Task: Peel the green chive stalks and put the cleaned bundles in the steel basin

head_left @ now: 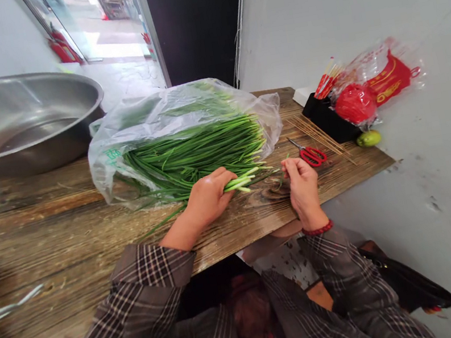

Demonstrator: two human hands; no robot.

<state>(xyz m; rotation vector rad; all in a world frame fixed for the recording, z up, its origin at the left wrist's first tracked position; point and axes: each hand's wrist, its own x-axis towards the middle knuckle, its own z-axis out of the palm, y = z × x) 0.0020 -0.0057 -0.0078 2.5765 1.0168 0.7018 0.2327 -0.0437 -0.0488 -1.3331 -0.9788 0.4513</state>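
Small bunch of green stalks [245, 181] low over the near edge of the wooden surface [66, 224], in front of the main pile; its long axis runs roughly left to right, pale cut-looking ends pointing right, toward the right hand [303, 186]; a short gap lies between those ends and the right fingertips; the left hand [209, 196] is the nearer one, already closed round the bunch, thumb and fingers wrapped, pale ends sticking out past them.

Right hand: thumb and forefinger drawn together in a pinch, other fingers curled in; a thin green wisp shows at the tips, but whether it is gripped or only behind them I cannot tell.

Main pile of long green stalks [200, 149] just beyond the left hand, laid the same way, pale ends to the right; it lies partly inside a clear plastic bag [103, 181], its near side exposed.

Red-handled scissors [312, 156] just beyond and right of the right hand, blades angled far-left; thin wooden sticks [320, 136] beside them, near a black box [334, 123]; large metal basin [33, 157] at far left.
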